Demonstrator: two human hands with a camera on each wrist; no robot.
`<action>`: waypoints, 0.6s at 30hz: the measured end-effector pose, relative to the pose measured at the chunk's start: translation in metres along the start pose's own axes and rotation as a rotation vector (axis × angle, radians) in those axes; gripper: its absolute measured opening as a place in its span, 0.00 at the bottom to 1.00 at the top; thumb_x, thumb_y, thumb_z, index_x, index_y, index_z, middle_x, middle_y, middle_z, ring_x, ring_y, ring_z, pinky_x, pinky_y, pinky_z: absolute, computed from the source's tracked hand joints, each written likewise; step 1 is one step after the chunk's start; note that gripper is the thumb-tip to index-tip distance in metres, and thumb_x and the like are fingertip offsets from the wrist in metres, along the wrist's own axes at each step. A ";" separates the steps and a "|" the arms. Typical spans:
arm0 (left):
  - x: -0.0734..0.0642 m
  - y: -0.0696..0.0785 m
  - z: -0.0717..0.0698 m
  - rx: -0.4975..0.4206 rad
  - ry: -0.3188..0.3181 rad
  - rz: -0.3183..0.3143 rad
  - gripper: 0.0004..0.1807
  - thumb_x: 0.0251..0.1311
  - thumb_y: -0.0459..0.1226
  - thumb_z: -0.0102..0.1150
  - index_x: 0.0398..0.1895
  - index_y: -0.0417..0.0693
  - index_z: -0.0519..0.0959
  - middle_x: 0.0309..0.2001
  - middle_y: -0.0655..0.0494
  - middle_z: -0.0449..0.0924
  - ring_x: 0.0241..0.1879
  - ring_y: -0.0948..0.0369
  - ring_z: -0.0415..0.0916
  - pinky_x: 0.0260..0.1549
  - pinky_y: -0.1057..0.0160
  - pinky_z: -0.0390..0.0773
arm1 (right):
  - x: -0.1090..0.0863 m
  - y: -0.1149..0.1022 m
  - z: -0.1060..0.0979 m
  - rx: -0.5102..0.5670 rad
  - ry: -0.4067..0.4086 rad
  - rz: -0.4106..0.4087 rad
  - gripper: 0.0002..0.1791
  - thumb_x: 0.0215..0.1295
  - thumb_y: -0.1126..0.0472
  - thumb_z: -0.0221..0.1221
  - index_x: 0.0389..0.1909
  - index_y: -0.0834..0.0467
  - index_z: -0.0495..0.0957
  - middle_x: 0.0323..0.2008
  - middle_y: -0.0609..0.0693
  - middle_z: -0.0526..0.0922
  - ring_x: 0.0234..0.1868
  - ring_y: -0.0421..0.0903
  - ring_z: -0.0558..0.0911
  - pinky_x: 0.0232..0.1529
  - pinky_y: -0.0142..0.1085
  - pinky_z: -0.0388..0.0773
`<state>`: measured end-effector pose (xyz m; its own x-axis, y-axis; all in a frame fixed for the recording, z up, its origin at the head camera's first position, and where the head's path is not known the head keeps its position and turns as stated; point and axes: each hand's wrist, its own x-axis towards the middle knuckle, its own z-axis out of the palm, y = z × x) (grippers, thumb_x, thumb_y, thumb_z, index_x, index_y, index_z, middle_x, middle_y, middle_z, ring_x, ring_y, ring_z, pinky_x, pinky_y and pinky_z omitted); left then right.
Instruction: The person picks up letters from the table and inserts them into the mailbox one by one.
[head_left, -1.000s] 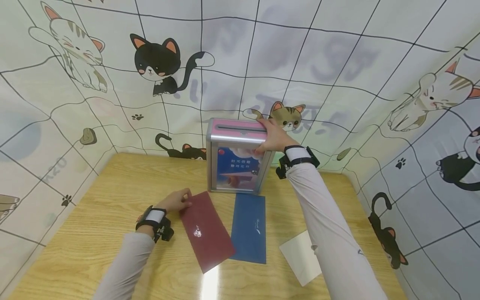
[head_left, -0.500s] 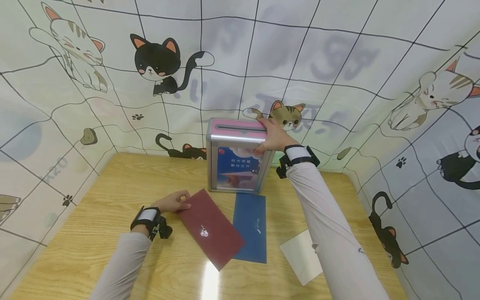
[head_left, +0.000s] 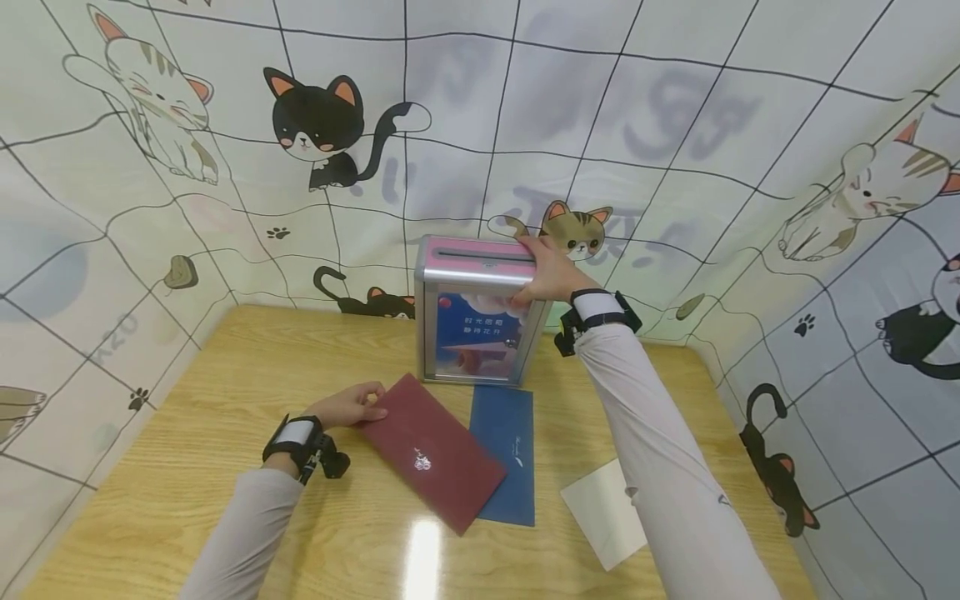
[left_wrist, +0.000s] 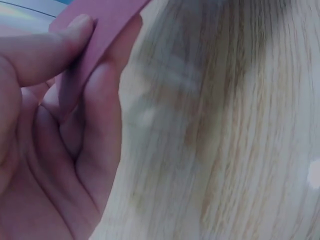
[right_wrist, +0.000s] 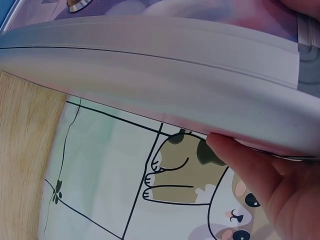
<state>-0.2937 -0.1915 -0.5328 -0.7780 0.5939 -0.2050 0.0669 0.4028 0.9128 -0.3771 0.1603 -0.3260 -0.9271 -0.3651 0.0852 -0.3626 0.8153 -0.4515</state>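
Note:
My left hand (head_left: 347, 406) pinches a dark red envelope (head_left: 442, 467) by its left corner, thumb on top and fingers underneath, as the left wrist view shows up close. The envelope is tilted and overlaps a blue envelope (head_left: 517, 433) lying on the table. My right hand (head_left: 551, 271) grips the upper right corner of a metal-framed letter box (head_left: 480, 333), thumb on the front and fingers at the back. The box stands upright, with a pink top and a long slot (head_left: 480, 255). In the right wrist view its silver side (right_wrist: 150, 60) runs between thumb and fingers.
A cream envelope (head_left: 603, 512) lies on the wooden table (head_left: 285, 358), partly covered by the right sleeve (head_left: 660, 450). A cloth wall printed with cats (head_left: 318, 125) rises behind the box and at both sides.
The red envelope has swung its lower end to the right, over more of the blue one, and my left hand has moved with it. My right hand stays on the box.

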 end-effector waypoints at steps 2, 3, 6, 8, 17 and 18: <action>0.000 0.002 0.001 -0.014 -0.009 0.001 0.13 0.54 0.38 0.55 0.31 0.38 0.64 0.16 0.63 0.67 0.15 0.67 0.61 0.16 0.71 0.60 | 0.000 0.000 0.000 0.001 0.001 -0.003 0.60 0.22 0.53 0.71 0.65 0.55 0.52 0.57 0.61 0.60 0.48 0.55 0.65 0.50 0.54 0.70; 0.000 0.003 0.001 -0.022 -0.012 -0.005 0.13 0.55 0.38 0.55 0.31 0.38 0.63 0.15 0.63 0.66 0.14 0.68 0.60 0.15 0.71 0.60 | 0.000 0.000 0.000 0.001 0.004 -0.004 0.60 0.22 0.53 0.71 0.65 0.55 0.52 0.57 0.61 0.60 0.48 0.55 0.64 0.50 0.54 0.70; 0.000 0.007 0.002 -0.028 -0.016 -0.018 0.13 0.55 0.37 0.54 0.31 0.39 0.63 0.14 0.64 0.63 0.13 0.68 0.57 0.14 0.71 0.58 | 0.000 0.001 0.000 0.003 0.003 -0.007 0.60 0.22 0.53 0.71 0.65 0.55 0.52 0.57 0.61 0.60 0.49 0.55 0.64 0.50 0.53 0.70; 0.000 0.011 0.002 -0.032 -0.021 -0.015 0.12 0.56 0.37 0.53 0.32 0.38 0.62 0.15 0.64 0.64 0.14 0.68 0.58 0.15 0.71 0.58 | 0.001 0.001 0.000 0.009 0.000 -0.006 0.61 0.22 0.54 0.71 0.65 0.55 0.52 0.57 0.61 0.60 0.49 0.55 0.64 0.50 0.53 0.70; -0.002 0.013 0.005 -0.091 -0.042 0.001 0.13 0.56 0.36 0.53 0.37 0.38 0.62 0.18 0.63 0.71 0.18 0.67 0.64 0.16 0.71 0.61 | 0.001 0.002 0.001 0.023 0.002 -0.001 0.60 0.22 0.55 0.71 0.65 0.54 0.52 0.56 0.60 0.60 0.48 0.54 0.65 0.50 0.52 0.71; -0.002 0.013 0.006 -0.101 -0.047 0.004 0.13 0.56 0.36 0.53 0.38 0.38 0.62 0.19 0.63 0.72 0.19 0.67 0.66 0.17 0.72 0.62 | 0.001 0.002 0.001 0.024 0.003 -0.002 0.60 0.22 0.55 0.71 0.65 0.54 0.52 0.56 0.60 0.60 0.47 0.54 0.65 0.50 0.52 0.71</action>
<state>-0.2874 -0.1837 -0.5230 -0.7474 0.6284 -0.2157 0.0048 0.3297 0.9441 -0.3791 0.1613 -0.3275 -0.9265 -0.3657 0.0885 -0.3623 0.8033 -0.4727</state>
